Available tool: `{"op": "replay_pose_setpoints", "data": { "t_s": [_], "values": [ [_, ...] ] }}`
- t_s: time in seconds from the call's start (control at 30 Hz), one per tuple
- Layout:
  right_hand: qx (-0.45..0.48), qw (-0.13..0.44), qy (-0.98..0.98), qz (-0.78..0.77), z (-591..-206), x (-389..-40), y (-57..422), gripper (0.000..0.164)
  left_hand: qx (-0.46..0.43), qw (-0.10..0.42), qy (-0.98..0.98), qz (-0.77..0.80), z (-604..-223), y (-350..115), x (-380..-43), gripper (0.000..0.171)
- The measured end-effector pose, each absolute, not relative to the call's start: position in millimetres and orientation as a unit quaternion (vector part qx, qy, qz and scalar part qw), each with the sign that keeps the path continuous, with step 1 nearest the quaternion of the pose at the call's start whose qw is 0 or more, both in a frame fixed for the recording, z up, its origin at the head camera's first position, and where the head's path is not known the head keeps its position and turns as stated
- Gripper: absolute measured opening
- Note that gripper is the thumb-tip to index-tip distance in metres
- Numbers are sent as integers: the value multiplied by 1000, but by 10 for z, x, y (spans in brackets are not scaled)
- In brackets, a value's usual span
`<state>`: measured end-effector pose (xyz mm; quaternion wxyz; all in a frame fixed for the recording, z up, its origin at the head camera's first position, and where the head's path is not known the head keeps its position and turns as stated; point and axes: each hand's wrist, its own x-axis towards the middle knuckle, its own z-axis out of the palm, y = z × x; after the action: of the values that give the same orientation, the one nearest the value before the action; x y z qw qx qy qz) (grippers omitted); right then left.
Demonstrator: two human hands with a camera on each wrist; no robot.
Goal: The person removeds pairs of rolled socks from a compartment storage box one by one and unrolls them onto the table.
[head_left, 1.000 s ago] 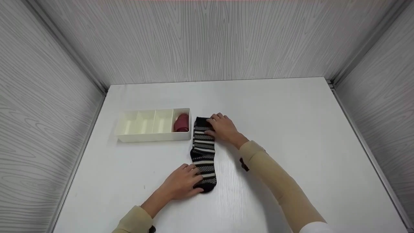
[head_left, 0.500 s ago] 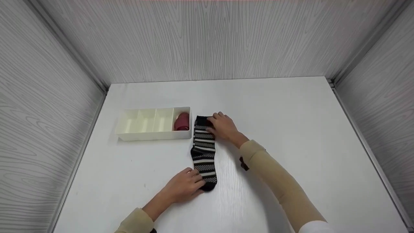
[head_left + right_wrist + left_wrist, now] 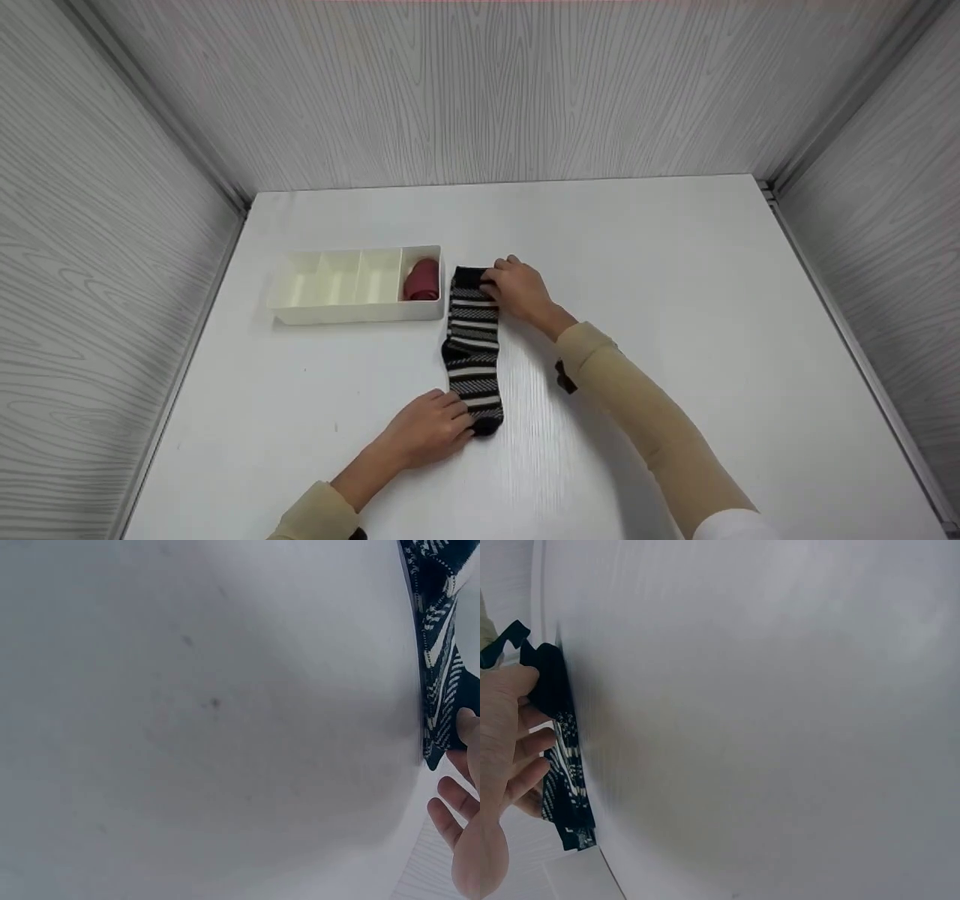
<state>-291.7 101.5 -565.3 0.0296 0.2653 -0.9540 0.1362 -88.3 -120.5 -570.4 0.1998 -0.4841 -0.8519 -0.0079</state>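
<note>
You were apparently straightening the striped sock, left hand pinching its toe, right hand its cuff; the next move likely needed it flat.

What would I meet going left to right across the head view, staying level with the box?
White divided box, dark red roll in its rightmost compartment, striped sock, right hand.

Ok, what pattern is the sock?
The sock has dark and white stripes, clearest in the head view.
</note>
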Motion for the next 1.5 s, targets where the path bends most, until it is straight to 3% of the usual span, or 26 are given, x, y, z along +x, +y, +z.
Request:
{"op": "replay_pose_setpoints", "data": {
  "t_s": [0.4,1.13,1.5],
  "values": [
    [276,45,-950,142,-5657,-2910,1032,29,-491,168,-853,-45,-5680,-1133,-893,13],
    [281,94,-938,181,-5486,-2902,1196,25,-513,220,-829,-29,-5543,-975,-913,15],
    [255,84,-928,259,-5378,-2930,1327,26,-525,227,-819,-38,-5453,-849,-914,15]
  ]
}}
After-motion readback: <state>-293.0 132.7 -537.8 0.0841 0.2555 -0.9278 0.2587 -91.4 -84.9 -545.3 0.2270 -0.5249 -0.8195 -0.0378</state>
